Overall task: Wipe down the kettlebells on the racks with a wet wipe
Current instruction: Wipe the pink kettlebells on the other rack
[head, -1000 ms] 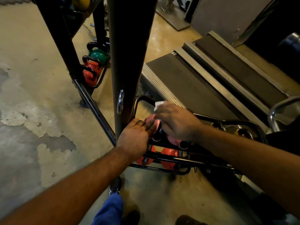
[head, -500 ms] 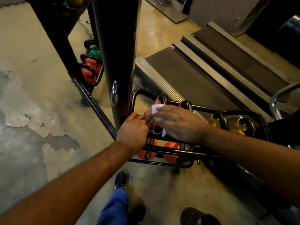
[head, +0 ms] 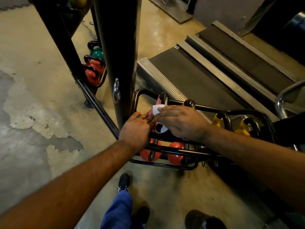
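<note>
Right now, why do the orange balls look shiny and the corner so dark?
Head view: light from above makes glare spots on the orange kettlebells; the far right corner lies in deep shadow; the wide lens bends the black post; the right hand looks slightly soft.

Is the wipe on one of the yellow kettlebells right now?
No, the right hand presses the wipe on the pink kettlebell.

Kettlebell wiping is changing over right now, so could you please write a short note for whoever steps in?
Left hand: steadies the pink kettlebell on the low rack, fingers fairly straight.
Right hand: presses the white wipe flat onto that kettlebell.
Done: cannot tell which bells are already clean.
Left: finish the pink one; then maybe the orange kettlebells below, the yellow kettlebells to the right, and the red and green kettlebells on the far rack.
</note>
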A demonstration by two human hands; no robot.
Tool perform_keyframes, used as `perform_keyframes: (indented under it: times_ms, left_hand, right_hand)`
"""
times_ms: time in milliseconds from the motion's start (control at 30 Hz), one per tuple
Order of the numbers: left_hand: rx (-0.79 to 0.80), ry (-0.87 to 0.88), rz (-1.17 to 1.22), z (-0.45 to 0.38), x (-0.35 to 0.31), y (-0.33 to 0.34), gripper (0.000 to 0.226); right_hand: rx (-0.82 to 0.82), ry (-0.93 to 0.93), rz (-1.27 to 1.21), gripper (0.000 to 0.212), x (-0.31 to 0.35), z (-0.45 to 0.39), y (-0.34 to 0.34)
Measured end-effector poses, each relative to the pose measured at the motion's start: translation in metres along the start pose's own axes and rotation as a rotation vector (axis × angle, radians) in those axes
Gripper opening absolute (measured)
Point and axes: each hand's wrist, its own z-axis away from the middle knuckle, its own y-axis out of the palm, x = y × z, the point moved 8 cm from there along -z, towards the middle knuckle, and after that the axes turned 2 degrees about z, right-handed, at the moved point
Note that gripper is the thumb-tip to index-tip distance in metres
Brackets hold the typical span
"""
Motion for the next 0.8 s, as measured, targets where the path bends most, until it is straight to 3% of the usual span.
perform_keyframes:
  times_ms: [133,233,533,600,700,800]
  left_hand:
    - [0.027,-0.037,-0.021,-0.001,-0.001,-0.002,0.071]
    - [0.031,-0.038,-0.036,0.0,-0.002,-0.006,0.068]
    - [-0.042,-0.07,0.028,0.013,-0.008,-0.014,0.058]
    - [-0.068,-0.1,0.058,0.02,-0.009,-0.016,0.055]
    - [-0.088,-0.139,0.109,0.03,-0.013,-0.023,0.049]
    - [-0.132,-0.164,0.154,0.041,-0.019,-0.036,0.049]
  right_hand:
    - [-0.217,0.272,-0.056,0.022,-0.015,-0.002,-0.027]
    - [-0.348,0.49,-0.249,0.018,-0.019,0.007,-0.036]
    - [-0.361,1.224,-1.119,0.023,-0.013,0.046,-0.009]
    - [-0.342,1.277,-1.262,0.027,-0.004,0.056,-0.005]
    - [-0.33,1.258,-1.233,0.047,0.0,0.07,-0.009]
    - [-0.399,1.305,-1.23,0.045,0.002,0.086,-0.009]
